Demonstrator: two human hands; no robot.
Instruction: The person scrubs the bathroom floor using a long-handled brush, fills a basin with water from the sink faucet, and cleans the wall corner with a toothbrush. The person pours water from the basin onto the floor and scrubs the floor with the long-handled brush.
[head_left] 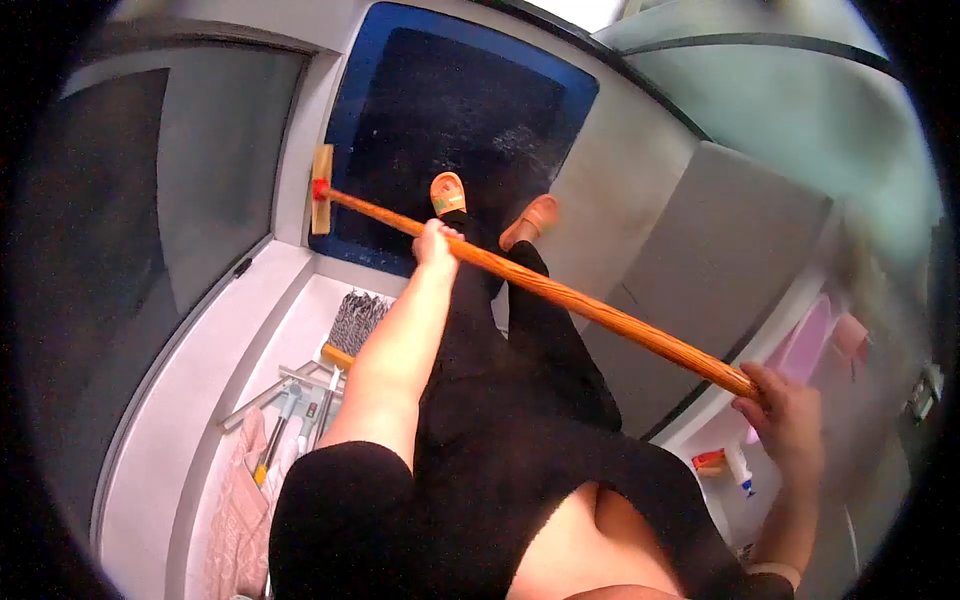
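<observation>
A long-handled push broom (585, 303) crosses in front of my body on a slant, its wooden handle running from upper left to lower right. My left hand (437, 245) is closed around the handle partway along, above my feet. Near the other end, my right hand (785, 410) grips the handle's tip. The broom's pale wooden head (322, 190), with a red joint, is at the left edge of a dark blue mat (450, 110). Bristles cannot be made out.
My feet, in orange slippers (447, 195), are at the mat's lower edge. A grey striped mop head (358, 320), several poles and a pink cloth (240, 510) lie at the lower left. A grey panel (720, 240) and a white bottle (738, 465) are on the right.
</observation>
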